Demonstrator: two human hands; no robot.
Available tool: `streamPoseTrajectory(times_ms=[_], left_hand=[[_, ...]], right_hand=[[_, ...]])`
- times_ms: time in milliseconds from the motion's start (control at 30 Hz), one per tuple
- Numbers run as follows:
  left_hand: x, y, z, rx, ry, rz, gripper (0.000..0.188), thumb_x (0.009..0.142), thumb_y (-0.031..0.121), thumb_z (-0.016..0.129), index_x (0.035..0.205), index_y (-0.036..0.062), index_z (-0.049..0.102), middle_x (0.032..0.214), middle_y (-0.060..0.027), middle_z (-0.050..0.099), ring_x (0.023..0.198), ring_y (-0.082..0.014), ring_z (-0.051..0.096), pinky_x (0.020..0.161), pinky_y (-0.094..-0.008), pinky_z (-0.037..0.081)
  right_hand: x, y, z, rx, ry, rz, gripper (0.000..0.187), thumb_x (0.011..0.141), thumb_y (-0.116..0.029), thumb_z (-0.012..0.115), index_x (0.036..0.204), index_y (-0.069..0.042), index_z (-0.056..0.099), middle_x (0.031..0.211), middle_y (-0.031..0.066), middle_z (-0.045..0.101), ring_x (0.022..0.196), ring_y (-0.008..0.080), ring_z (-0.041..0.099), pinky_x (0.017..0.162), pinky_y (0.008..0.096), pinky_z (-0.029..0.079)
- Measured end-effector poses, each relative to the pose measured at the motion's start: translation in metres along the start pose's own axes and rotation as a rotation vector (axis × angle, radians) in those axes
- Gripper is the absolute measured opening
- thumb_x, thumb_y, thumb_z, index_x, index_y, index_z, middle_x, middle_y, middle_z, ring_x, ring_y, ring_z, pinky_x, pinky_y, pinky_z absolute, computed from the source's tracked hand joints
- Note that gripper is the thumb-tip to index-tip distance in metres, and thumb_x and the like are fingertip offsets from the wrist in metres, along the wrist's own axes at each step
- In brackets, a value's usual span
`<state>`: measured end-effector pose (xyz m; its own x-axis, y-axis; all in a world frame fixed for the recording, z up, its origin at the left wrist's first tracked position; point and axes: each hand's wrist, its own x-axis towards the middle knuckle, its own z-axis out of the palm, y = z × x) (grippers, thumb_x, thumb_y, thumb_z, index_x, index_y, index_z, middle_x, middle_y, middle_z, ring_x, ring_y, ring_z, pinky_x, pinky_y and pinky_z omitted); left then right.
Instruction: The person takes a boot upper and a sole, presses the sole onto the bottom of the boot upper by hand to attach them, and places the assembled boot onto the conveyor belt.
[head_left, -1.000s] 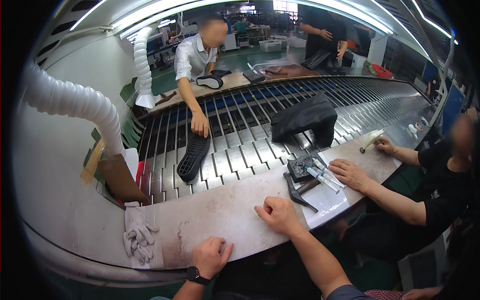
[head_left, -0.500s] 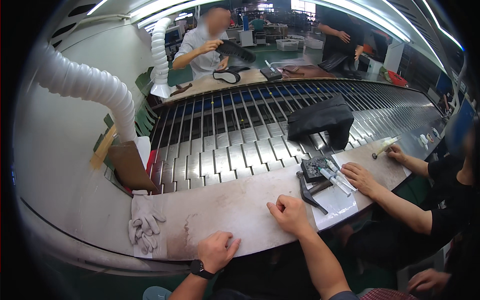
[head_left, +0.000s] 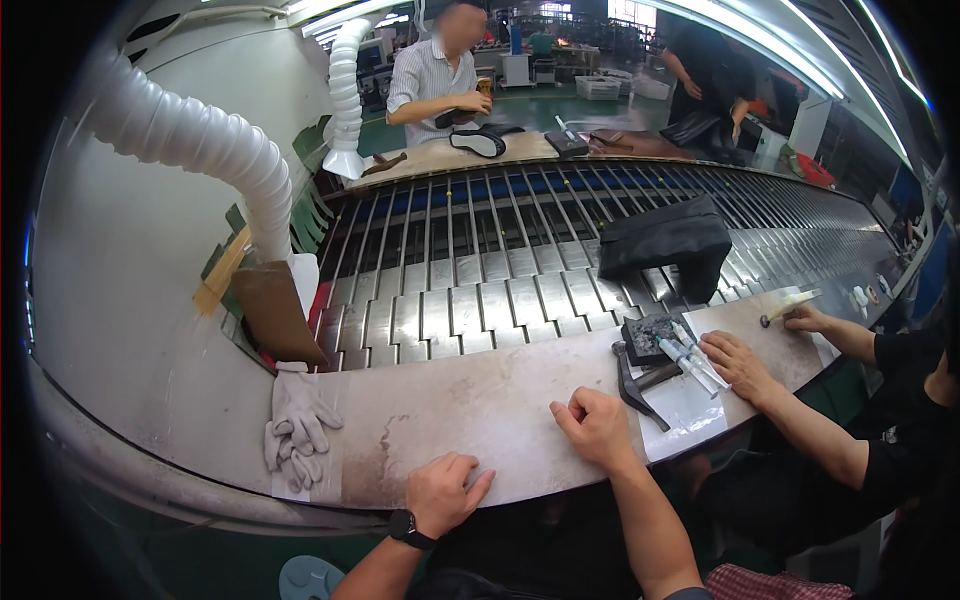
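Note:
My left hand (head_left: 447,494), with a black watch (head_left: 408,528) on its wrist, rests near the front edge of the pale worktop (head_left: 500,400). Its fingers bend loosely, the thumb stands apart, and nothing shows in it. Farther right my right hand (head_left: 597,424) lies on the same worktop, curled into a loose fist with nothing visible in it. Just beyond it is a hammer (head_left: 640,388) with a dark head. Beside the hammer sit a black tray of grey bits (head_left: 650,333) and clear syringes (head_left: 692,364). Pale work gloves (head_left: 298,415) lie to the left.
Behind the worktop runs a metal slatted conveyor (head_left: 480,310), carrying a black padded block (head_left: 665,245). A co-worker's hand (head_left: 738,362) rests beside the syringes. Across the conveyor, a person (head_left: 435,85) handles dark shoe parts. A white duct (head_left: 200,140) hangs at left.
The whole view has shifted slightly, so things appear farther right. The person across has lowered the black sole and now holds a yellowish object. My hands stay resting on the worktop.

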<state>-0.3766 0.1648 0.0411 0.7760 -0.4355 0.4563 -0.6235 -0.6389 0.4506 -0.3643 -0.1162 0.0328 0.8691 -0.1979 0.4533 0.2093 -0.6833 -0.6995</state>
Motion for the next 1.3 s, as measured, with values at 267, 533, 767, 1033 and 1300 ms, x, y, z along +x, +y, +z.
streamPoseTrajectory(times_ms=[267,533,767,1033,1300], left_hand=[[-0.002,0.000,-0.001,-0.016,-0.025,-0.027,0.022,0.088,0.026,0.087,0.089,0.0093,0.072,0.074,-0.0058,0.068,0.063,-0.0264,0.068,0.057,-0.0398,0.053],[0.001,0.001,0.003,-0.013,-0.006,-0.008,0.021,0.083,0.020,0.089,0.089,0.0074,0.073,0.070,-0.0066,0.064,0.059,-0.0262,0.065,0.055,-0.0393,0.051],[-0.001,0.001,0.003,-0.034,-0.016,-0.026,0.022,0.083,0.019,0.089,0.089,0.0078,0.072,0.068,-0.0064,0.062,0.058,-0.0260,0.063,0.055,-0.0391,0.051],[-0.008,-0.004,0.004,-0.009,-0.006,-0.019,0.022,0.084,0.019,0.089,0.092,0.0076,0.072,0.069,-0.0073,0.063,0.059,-0.0267,0.063,0.055,-0.0396,0.050],[0.010,-0.007,0.008,-0.018,-0.016,-0.017,0.022,0.084,0.019,0.088,0.094,0.0066,0.072,0.070,-0.0078,0.062,0.059,-0.0275,0.062,0.055,-0.0399,0.050]], right_hand=[[0.000,-0.002,0.000,-0.006,-0.047,0.044,0.041,0.092,-0.029,0.081,0.066,-0.007,0.058,0.059,0.0121,0.058,0.053,0.0319,0.058,0.053,0.0436,0.045],[0.000,-0.001,-0.003,0.010,-0.012,0.023,0.039,0.091,-0.026,0.083,0.068,-0.004,0.061,0.058,0.0116,0.058,0.051,0.0265,0.057,0.053,0.0399,0.044],[0.000,-0.001,-0.004,0.004,-0.025,0.030,0.039,0.093,-0.031,0.081,0.069,-0.008,0.060,0.062,0.0108,0.060,0.057,0.0321,0.062,0.056,0.0441,0.047],[-0.003,-0.003,-0.001,-0.004,-0.024,0.011,0.038,0.093,-0.029,0.081,0.070,-0.008,0.059,0.062,0.0110,0.060,0.058,0.0330,0.063,0.056,0.0444,0.047],[0.014,-0.004,-0.005,0.008,-0.024,0.052,0.039,0.092,-0.028,0.081,0.068,-0.007,0.058,0.060,0.0116,0.059,0.056,0.0335,0.062,0.055,0.0443,0.047]])
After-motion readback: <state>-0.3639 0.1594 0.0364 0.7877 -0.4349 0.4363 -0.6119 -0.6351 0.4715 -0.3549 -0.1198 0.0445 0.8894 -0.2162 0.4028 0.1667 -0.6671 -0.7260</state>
